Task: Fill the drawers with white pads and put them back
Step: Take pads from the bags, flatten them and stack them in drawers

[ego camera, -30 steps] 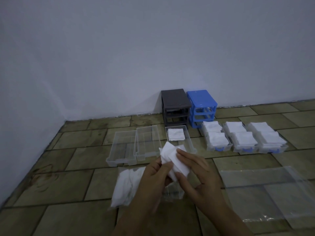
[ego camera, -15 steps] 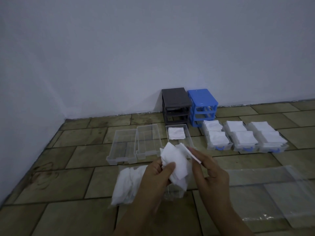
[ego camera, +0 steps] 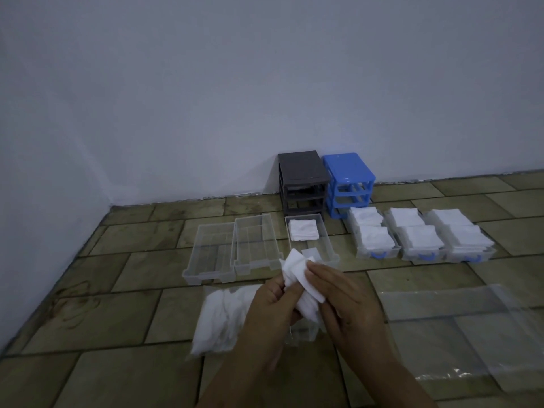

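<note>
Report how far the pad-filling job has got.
Done: three blue-handled drawers packed with pads. In hand: both hands, left hand and right hand, hold white pads; the middle drawer has one stack. Left: two clear drawers empty; grey frame and blue frame lack drawers.

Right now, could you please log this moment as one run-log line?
left hand: holds white pads | right hand: pinches same pads | middle drawer: partly filled | blue-handled drawers: full
</note>
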